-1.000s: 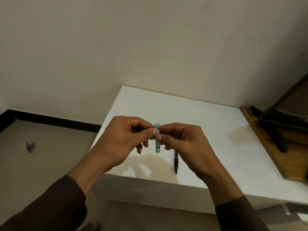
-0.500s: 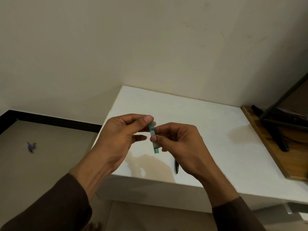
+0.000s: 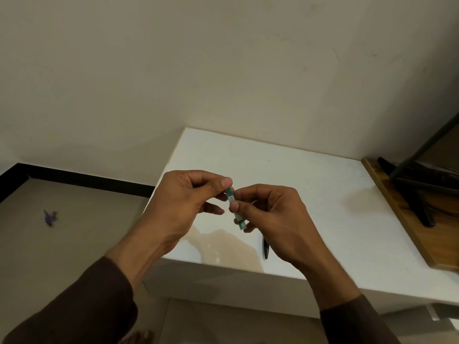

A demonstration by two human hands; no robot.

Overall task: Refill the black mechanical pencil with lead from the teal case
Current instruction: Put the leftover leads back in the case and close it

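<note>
A slim teal lead case (image 3: 235, 208) is held in the air above the white table (image 3: 310, 194), tilted with its top end to the upper left. My right hand (image 3: 270, 219) pinches its middle between thumb and fingers. My left hand (image 3: 183, 202) pinches the top end with thumb and forefinger. The black mechanical pencil (image 3: 265, 249) lies on the table near the front edge, mostly hidden under my right hand; only its lower end shows.
A wooden board (image 3: 407, 234) with a black stand (image 3: 419, 202) on it sits at the table's right. The table's left edge drops to the floor, where a small purple scrap (image 3: 49, 217) lies. A wall rises behind.
The case has tilted from upright to slanted. My left thumb has shifted up onto the case's top end, and both hands have drifted slightly left.
</note>
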